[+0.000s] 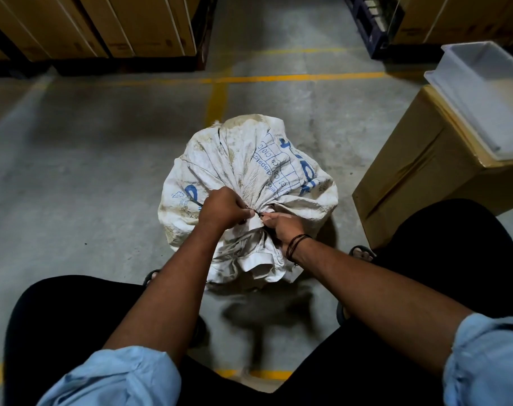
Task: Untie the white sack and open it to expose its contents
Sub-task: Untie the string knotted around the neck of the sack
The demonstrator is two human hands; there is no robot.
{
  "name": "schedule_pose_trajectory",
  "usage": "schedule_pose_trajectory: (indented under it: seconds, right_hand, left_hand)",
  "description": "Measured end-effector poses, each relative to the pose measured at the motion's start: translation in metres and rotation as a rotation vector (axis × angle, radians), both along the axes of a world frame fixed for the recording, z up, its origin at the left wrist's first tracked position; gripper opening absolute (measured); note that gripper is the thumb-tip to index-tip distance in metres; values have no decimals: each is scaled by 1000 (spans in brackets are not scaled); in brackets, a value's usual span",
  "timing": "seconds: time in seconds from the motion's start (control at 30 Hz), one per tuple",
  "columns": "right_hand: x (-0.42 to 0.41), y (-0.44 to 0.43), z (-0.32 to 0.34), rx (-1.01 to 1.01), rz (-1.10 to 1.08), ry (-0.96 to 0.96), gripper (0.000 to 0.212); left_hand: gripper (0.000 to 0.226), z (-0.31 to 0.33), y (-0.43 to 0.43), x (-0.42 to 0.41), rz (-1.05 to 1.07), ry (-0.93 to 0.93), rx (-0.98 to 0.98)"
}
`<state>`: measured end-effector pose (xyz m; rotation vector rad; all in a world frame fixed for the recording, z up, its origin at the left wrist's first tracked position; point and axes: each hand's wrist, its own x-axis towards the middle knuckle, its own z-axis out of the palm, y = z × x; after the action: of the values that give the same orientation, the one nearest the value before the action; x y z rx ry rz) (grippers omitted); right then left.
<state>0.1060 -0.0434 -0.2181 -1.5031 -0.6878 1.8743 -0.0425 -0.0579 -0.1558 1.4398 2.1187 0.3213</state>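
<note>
The white sack (243,177) stands on the grey concrete floor (88,159) at the middle of the view, between the person's knees, its woven cloth soiled and printed in blue. Its mouth is gathered into a bunched neck on the side toward six o'clock, and loose cloth spills below the neck. The left hand (220,208) sits at nine o'clock of the neck, fingers curled tight and pinching the gathered cloth. The right hand (284,227) sits at four o'clock of the neck, fingers curled round the bunch, with dark threads (297,244) looped on its wrist. Between the two hands a small dark tie (259,214) shows, too small to make out clearly. A cardboard box (419,177) stands at three o'clock of the sack, apart from it, with a white plastic tray (483,92) on top. Stacked cartons (103,24) line the floor at eleven o'clock, beyond a yellow floor line (278,78)
</note>
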Motion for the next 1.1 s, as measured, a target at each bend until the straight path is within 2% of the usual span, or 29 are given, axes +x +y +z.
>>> schedule_pose_trajectory:
  seconds: [0.07, 0.2, 0.43, 0.67, 1.1]
  right_hand:
    - [0, 0, 1, -1, -3, -9, 26]
    - [1, 0, -1, 11, 3, -7, 21]
    - [3, 3, -5, 108, 54, -97, 21]
    - [3, 2, -5, 83, 58, -94, 22]
    - [9, -3, 3, 159, 71, -161, 28]
  left_hand:
    - [25, 2, 2, 4, 35, 31, -22]
    - [54, 1, 7, 10, 59, 124, -34]
    - [55, 10, 7, 23, 58, 197, -39]
    - [55, 6, 11, 17, 63, 183, -86]
    - [71, 6, 7, 33, -103, 389, 16]
